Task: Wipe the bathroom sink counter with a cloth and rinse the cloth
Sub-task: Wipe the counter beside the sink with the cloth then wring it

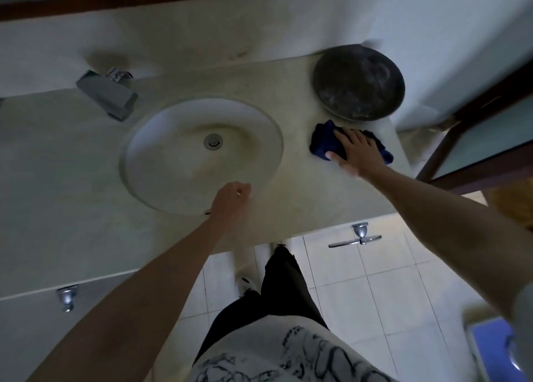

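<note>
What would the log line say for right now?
step: wiping counter | right hand: flat on blue cloth, beside dark bowl | left hand: at sink front rim, holds nothing visible | faucet: no water visible

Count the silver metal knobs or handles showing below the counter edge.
2. One round silver metal knob sits below the pale stone counter at lower left; one silver lever handle hangs below its front edge on the right. Others may be hidden.
</note>
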